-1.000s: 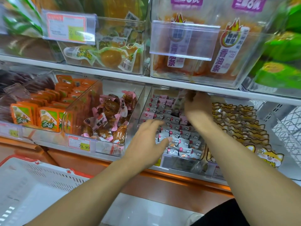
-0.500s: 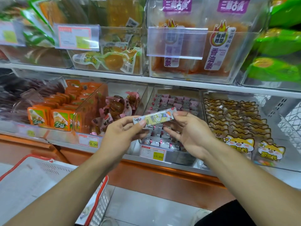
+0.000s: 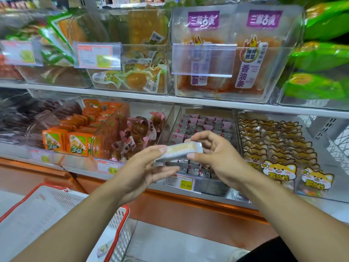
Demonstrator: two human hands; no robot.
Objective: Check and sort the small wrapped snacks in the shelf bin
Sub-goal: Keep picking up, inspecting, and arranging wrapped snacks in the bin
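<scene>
1. My right hand [image 3: 217, 157] pinches one end of the long wrapped snack [image 3: 179, 150]; my left hand [image 3: 145, 167] pinches the other.
2. Snack is held in front of the shelf bin [image 3: 196, 188].
3. Looks light, film probably slick, filling soft. Hold by the ends, don't squeeze the middle.

Price tags [image 3: 183, 182] read 15.80 and 29.9; pack [image 3: 251, 59] reads 香油条.

Two hands: left hand [image 3: 139, 174], right hand [image 3: 217, 157]. One long wrapped snack bar [image 3: 179, 151] between them. One white basket [image 3: 62, 222] with red rim. Four clear bins visible on the lower shelf. Five price tags readable or part-readable.
</scene>
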